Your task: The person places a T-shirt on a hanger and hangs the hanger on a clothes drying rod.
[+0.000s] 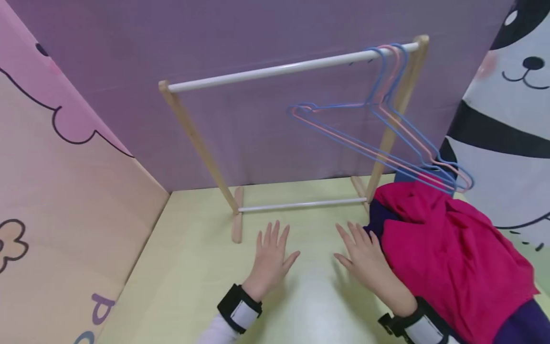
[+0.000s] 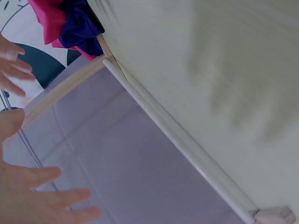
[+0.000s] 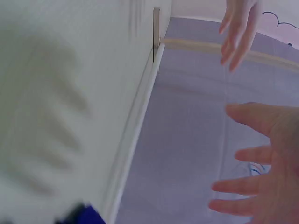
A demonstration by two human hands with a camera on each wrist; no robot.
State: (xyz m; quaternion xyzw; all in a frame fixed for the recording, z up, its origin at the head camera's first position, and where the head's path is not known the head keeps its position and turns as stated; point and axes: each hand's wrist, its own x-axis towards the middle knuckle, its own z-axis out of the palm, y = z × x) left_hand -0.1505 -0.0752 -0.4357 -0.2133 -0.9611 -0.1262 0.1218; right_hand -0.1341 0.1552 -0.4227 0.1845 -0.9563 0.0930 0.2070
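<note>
Both hands hover above the pale table, palms down with fingers spread, holding nothing. In the head view the left hand (image 1: 269,260) is in front of the rack's lower white bar (image 1: 301,205). To its right, the right hand (image 1: 363,253) is beside a pile of bright pink cloth (image 1: 451,248) with dark purple cloth (image 1: 515,325) under it. A wooden rack with a white top rail (image 1: 275,70) stands behind the hands. Blue and pink hangers (image 1: 382,114) hang bare at the rail's right end. The wrist views show both hands with fingers apart.
The rack's left post (image 1: 199,143) and right post (image 1: 404,100) stand on wooden feet. A purple backdrop (image 1: 258,138) rises behind the rack. A printed panel (image 1: 64,191) borders the left side, and a panda print (image 1: 507,119) is on the right. Yellowish table surface (image 1: 172,277) lies around the hands.
</note>
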